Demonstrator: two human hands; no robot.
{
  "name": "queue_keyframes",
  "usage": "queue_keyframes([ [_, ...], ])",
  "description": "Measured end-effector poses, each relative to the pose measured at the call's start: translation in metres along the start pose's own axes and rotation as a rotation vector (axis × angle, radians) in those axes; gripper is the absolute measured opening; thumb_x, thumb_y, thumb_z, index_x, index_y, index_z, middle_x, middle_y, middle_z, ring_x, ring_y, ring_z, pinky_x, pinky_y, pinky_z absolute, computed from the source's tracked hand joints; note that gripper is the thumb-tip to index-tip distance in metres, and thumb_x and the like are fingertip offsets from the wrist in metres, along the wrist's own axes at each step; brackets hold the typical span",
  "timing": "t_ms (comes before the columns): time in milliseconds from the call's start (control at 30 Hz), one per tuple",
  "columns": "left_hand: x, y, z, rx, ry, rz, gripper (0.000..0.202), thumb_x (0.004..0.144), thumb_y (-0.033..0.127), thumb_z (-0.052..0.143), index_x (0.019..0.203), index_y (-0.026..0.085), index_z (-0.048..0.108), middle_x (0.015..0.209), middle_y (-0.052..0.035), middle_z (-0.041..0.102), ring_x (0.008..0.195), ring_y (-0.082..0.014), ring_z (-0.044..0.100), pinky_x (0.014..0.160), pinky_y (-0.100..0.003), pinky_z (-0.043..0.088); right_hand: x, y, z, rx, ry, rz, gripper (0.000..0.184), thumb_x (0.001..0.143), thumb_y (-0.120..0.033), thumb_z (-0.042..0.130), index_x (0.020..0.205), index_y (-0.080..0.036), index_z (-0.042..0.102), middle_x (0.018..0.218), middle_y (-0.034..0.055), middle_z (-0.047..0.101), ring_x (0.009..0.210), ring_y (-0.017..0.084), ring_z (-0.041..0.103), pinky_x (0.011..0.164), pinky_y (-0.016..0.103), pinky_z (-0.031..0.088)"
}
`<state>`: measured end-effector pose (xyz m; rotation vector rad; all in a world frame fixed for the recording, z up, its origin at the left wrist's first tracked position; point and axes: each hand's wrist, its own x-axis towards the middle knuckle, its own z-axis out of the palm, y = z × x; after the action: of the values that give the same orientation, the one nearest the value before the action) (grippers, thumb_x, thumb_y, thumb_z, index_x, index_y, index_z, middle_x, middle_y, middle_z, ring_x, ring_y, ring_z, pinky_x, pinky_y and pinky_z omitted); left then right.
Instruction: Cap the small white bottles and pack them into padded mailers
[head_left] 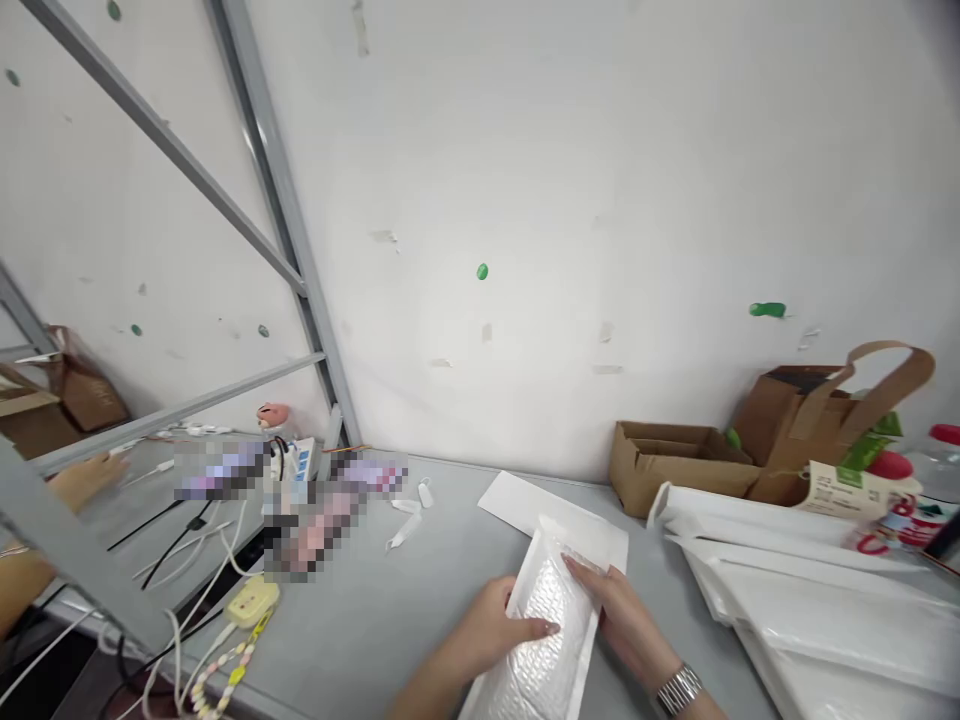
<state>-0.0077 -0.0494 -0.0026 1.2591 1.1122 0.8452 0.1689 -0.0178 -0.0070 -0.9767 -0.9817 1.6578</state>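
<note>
A white bubble mailer (546,640) lies on the grey table (405,610) in front of me, its far end over a flat white envelope (525,498). My left hand (491,620) grips the mailer's left edge, thumb lying across its top. My right hand (619,612), a metal watch on the wrist, holds the right edge with fingers stretched along the top. Both hands clasp the mailer between them.
A stack of white mailers (795,590) lies at the right. Open cardboard boxes (675,462), a brown paper bag (840,410) and a red-capped bottle (930,470) stand behind it. Cables, a yellow plug (253,602) and a metal frame (300,270) fill the left. Another person's hand (82,478) rests far left.
</note>
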Motion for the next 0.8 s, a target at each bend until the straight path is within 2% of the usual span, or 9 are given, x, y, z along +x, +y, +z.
queue_keyframes([
  [233, -0.002, -0.001, -0.006, -0.042, 0.06, -0.008, 0.045, 0.05, 0.039, 0.079, 0.083, 0.011, 0.068, 0.085, -0.008, 0.071, 0.083, -0.0256, 0.064, 0.071, -0.031, 0.047, -0.003, -0.007, -0.002, -0.09, -0.12, -0.002, 0.042, 0.064, -0.039, 0.072, 0.102, -0.023, 0.069, 0.118, 0.0052, 0.063, 0.116, 0.028, 0.05, 0.097, 0.037, 0.037],
  [300, -0.009, -0.002, -0.018, -0.026, 0.145, 0.001, 0.047, 0.052, 0.041, 0.077, 0.087, 0.012, 0.066, 0.088, -0.009, 0.071, 0.084, -0.0251, 0.064, 0.073, -0.032, 0.048, -0.005, -0.008, -0.001, -0.161, -0.184, 0.033, 0.041, 0.065, -0.04, 0.072, 0.102, -0.023, 0.069, 0.12, 0.0055, 0.061, 0.117, 0.029, 0.049, 0.098, 0.037, 0.036],
  [333, -0.015, -0.002, -0.027, 0.006, 0.231, -0.007, 0.047, 0.054, 0.044, 0.075, 0.088, 0.013, 0.064, 0.09, -0.0099, 0.071, 0.084, -0.025, 0.064, 0.074, -0.032, 0.048, -0.006, -0.007, -0.001, -0.186, -0.221, 0.044, 0.042, 0.067, -0.043, 0.07, 0.103, -0.023, 0.069, 0.12, 0.0058, 0.061, 0.116, 0.029, 0.049, 0.097, 0.037, 0.037],
  [433, -0.039, -0.004, -0.074, 0.215, 0.631, 0.105, 0.046, 0.068, 0.053, 0.056, 0.098, 0.018, 0.06, 0.11, -0.0117, 0.064, 0.104, -0.0265, 0.058, 0.085, -0.036, 0.046, -0.007, -0.005, 0.0, -0.214, -0.276, 0.047, 0.049, 0.072, -0.057, 0.059, 0.106, -0.023, 0.067, 0.121, 0.0056, 0.06, 0.115, 0.028, 0.05, 0.095, 0.037, 0.038],
  [500, -0.054, -0.006, -0.116, 0.543, 0.959, 0.18, 0.046, 0.073, 0.053, 0.047, 0.1, 0.017, 0.056, 0.114, -0.0134, 0.061, 0.112, -0.0292, 0.052, 0.096, -0.043, 0.038, -0.007, -0.003, 0.001, -0.217, -0.245, 0.064, 0.051, 0.073, -0.062, 0.054, 0.104, -0.024, 0.068, 0.12, 0.0051, 0.062, 0.113, 0.028, 0.051, 0.093, 0.036, 0.04],
  [533, -0.06, -0.008, -0.137, 0.718, 1.056, 0.187, 0.05, 0.071, 0.054, 0.048, 0.102, 0.015, 0.054, 0.114, -0.0157, 0.059, 0.115, -0.032, 0.048, 0.098, -0.047, 0.034, -0.006, -0.002, 0.001, -0.216, -0.221, 0.072, 0.05, 0.071, -0.062, 0.056, 0.102, -0.024, 0.069, 0.117, 0.005, 0.063, 0.111, 0.028, 0.052, 0.092, 0.036, 0.041],
  [600, -0.068, -0.014, -0.176, 0.94, 1.14, 0.094, 0.055, 0.07, 0.054, 0.045, 0.106, 0.013, 0.051, 0.116, -0.018, 0.058, 0.12, -0.0352, 0.043, 0.098, -0.05, 0.033, -0.005, -0.001, 0.002, -0.211, -0.191, 0.073, 0.047, 0.068, -0.057, 0.063, 0.101, -0.025, 0.07, 0.111, 0.0048, 0.066, 0.104, 0.028, 0.056, 0.089, 0.036, 0.042],
  [667, -0.07, -0.021, -0.204, 1.068, 1.116, 0.0, 0.059, 0.073, 0.052, 0.039, 0.112, 0.009, 0.046, 0.117, -0.0198, 0.057, 0.121, -0.0348, 0.042, 0.098, -0.048, 0.033, -0.004, 0.0, 0.002, -0.211, -0.178, 0.049, 0.044, 0.066, -0.051, 0.068, 0.101, -0.025, 0.069, 0.11, 0.0042, 0.067, 0.101, 0.028, 0.057, 0.087, 0.036, 0.043],
  [800, -0.065, -0.032, -0.231, 1.196, 1.008, -0.103, 0.056, 0.077, 0.047, 0.031, 0.116, 0.007, 0.042, 0.121, -0.0184, 0.055, 0.127, -0.0314, 0.036, 0.103, -0.044, 0.026, -0.002, 0.002, 0.001, -0.231, -0.146, 0.013, 0.039, 0.067, -0.047, 0.068, 0.1, -0.026, 0.069, 0.113, 0.0036, 0.064, 0.103, 0.028, 0.056, 0.088, 0.037, 0.043],
])
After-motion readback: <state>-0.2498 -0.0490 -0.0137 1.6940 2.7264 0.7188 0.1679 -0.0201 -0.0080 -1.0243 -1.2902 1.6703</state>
